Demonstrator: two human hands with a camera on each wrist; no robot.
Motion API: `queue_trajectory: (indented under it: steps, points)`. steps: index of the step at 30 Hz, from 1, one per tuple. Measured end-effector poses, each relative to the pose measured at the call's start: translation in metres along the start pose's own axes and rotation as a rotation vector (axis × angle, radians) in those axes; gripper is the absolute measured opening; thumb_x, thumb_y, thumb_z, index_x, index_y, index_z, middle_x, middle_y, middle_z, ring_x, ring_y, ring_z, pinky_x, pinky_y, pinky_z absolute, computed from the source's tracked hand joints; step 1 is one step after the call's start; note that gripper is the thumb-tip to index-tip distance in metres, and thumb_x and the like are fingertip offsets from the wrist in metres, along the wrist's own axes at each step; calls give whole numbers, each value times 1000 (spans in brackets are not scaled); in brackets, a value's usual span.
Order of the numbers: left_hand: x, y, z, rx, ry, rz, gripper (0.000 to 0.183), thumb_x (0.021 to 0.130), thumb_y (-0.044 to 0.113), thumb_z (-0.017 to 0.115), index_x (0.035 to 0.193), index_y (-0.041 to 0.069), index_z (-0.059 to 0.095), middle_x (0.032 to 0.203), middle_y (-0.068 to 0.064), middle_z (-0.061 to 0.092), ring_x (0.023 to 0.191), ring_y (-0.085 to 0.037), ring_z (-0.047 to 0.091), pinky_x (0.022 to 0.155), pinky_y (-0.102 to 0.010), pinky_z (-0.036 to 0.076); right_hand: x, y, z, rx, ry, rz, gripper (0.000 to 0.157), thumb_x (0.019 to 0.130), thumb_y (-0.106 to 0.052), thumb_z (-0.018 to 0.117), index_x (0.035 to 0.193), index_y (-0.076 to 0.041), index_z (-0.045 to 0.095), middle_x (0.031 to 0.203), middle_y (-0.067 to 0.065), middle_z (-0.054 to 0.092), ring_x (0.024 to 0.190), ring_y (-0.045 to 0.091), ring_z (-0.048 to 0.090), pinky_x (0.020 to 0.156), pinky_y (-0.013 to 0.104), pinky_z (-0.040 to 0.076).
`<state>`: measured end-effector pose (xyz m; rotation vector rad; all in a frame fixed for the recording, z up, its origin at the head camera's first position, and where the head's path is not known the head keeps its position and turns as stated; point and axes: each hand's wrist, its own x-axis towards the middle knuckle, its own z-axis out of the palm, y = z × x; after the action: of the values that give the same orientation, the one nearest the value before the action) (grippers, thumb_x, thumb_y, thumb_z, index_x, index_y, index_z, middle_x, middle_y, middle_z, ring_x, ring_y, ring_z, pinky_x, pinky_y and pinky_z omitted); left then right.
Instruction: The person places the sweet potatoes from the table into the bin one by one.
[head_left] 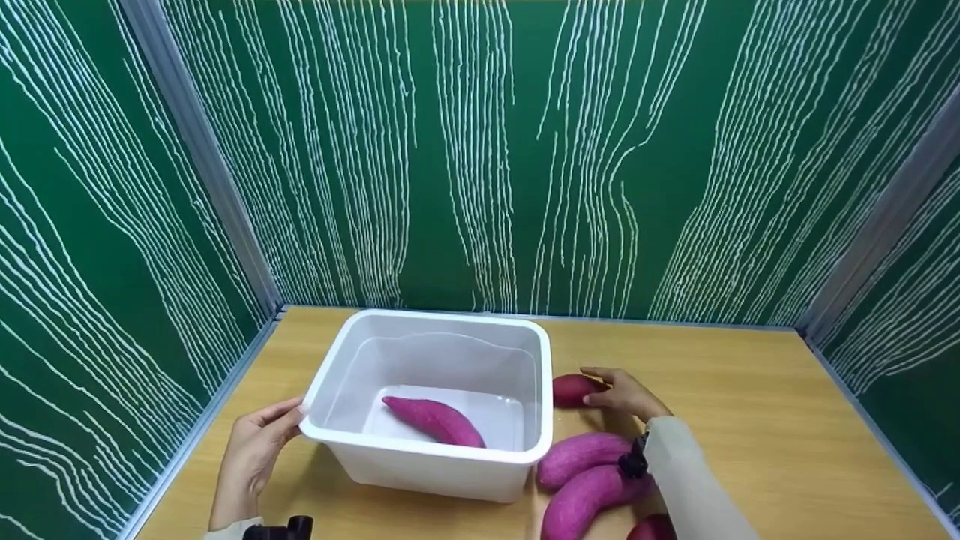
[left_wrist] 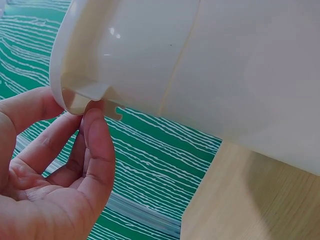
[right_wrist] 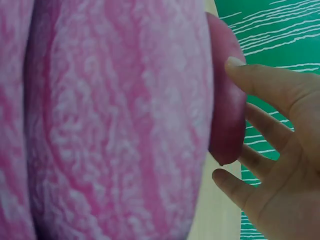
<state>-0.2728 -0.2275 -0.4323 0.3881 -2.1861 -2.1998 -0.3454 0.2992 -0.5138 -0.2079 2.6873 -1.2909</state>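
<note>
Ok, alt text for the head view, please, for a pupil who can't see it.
A person's left hand grips the rim of a white bin containing one purple sweet potato; the right hand grasps a red tuber on the wooden table. Two more purple sweet potatoes lie beside the bin; green walls behind.
</note>
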Motion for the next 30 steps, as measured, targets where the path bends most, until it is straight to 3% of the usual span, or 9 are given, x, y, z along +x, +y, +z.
queue_trajectory:
  steps: [7,15,22,30]
  points:
    - [-1,0,-1,-7,3,-6,34,87,9,70,118,-4,65,99,4,71,87,-7,65,80,-22,56,-2,6,1,47,12,67,53,88,-10,66,137,0,50,138,27,49,124,43,49,109,57,34]
    - [0,-1,-1,-7,1,-14,36,87,10,71,119,-4,64,101,4,70,88,-7,65,80,-22,56,-5,11,-1,52,2,26,52,89,-11,65,135,7,48,135,30,50,120,44,53,103,51,44]
    - [1,-3,1,-38,2,6,21,86,6,69,107,5,73,95,7,72,87,-6,67,80,-23,56,-8,11,-1,81,6,86,53,89,-13,66,135,7,48,130,31,54,118,40,56,103,50,44]
    - [0,-1,-1,-12,1,-25,33,86,12,72,117,1,67,101,7,71,89,-5,65,82,-21,55,-8,6,-4,68,7,118,52,90,-14,66,135,5,50,132,29,54,118,39,55,104,50,43]
